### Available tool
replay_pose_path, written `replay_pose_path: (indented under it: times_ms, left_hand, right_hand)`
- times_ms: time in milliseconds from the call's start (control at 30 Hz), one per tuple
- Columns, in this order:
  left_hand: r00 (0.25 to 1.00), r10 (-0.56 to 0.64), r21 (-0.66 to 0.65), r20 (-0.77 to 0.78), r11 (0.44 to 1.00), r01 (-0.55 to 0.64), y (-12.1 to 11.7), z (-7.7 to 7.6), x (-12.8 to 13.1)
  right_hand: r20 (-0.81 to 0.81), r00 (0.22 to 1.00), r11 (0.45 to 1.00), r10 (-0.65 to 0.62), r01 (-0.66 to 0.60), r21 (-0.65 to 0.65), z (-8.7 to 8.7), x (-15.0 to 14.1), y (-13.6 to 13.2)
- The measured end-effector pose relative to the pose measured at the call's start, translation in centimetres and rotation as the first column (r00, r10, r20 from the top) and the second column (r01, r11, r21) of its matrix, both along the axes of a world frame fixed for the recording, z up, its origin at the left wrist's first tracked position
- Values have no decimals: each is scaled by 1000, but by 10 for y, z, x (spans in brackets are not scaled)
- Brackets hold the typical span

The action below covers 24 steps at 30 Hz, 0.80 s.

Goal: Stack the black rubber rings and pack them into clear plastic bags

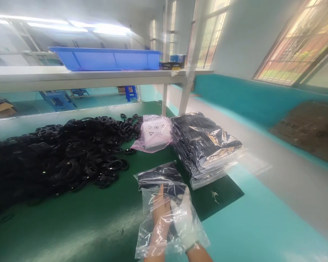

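My left hand (pixel 161 209) (bare) and right hand (pixel 183 218) (white glove) are both under clear film, in the bag (pixel 160 173) as far as I can tell. Left fingers are out nearly straight; right fingers are loosely spread, thumb apart. I see no grip on either, though glare hides the palms.

Bag is at the near edge of the surface (pixel 95 223), left of its near right corner, mouth end overhanging. Key relation: the packed end lies straight ahead of my fingertips, long axis roughly along my forearms, left hand slightly nearer. Looks: glossy, crumpled film, black contents bunched at the far end, slack clear plastic over my wrists (one bag or two overlapped, can't tell).

Further out: stack (pixel 205 145) of filled bags along the right edge, pink bag (pixel 155 133) touching it on the left, black loops (pixel 71 153) heaped across the left side. Above the far edge, a shelf (pixel 98 77) with a blue bin (pixel 112 60). Stools (pixel 130 93) beyond.
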<state>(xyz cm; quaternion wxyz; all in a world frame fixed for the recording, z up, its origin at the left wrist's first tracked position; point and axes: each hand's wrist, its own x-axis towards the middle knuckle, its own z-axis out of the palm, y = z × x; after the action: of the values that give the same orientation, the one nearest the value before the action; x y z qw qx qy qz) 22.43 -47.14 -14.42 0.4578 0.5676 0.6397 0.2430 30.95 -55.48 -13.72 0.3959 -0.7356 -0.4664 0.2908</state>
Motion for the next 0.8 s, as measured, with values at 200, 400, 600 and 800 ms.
replay_pose_path:
  times_ms: [200, 400, 600, 800]
  left_hand:
    - [996, 57, -43, -70, 997, -60, 10, -3, 2]
    - [988, 42, 80, -149, 996, -30, 19, -8, 6]
    - [984, 15, 102, -180, 995, 3, 23, 0, 3]
    - [977, 0, 84, -212, 996, 18, 18, 0, -1]
  right_hand:
    - [-20, 998, 998, -64, 64, 7, -7, 5, 27]
    - [-122, 988, 995, -93, 89, -41, -7, 0, 44]
    - [62, 998, 999, 26, -25, -22, 7, 1, 39]
    - [158, 977, 988, 144, -134, -76, 13, 11, 18]
